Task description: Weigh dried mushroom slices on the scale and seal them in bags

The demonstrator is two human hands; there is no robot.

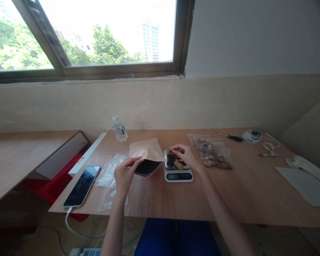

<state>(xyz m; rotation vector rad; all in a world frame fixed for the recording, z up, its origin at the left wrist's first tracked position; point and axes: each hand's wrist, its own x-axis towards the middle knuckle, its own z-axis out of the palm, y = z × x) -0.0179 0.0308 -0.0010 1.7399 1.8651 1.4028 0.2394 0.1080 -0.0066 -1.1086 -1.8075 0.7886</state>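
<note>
My left hand pinches the edge of a brown paper pouch that lies on the table with its dark mouth gaping toward me. Just right of it stands a small white kitchen scale with a dark display. Brown and black dried pieces, perhaps dried mushrooms, are heaped on its plate. Over the back of that heap, my right hand has its fingers closed on some of the pieces; the fingertips are partly hidden among them.
Zip bags of dried pieces lie right of the scale. Behind them are a green-handled screwdriver and a white dome camera. Left are clear plastic bags, a charging phone and a water bottle. White paper lies far right.
</note>
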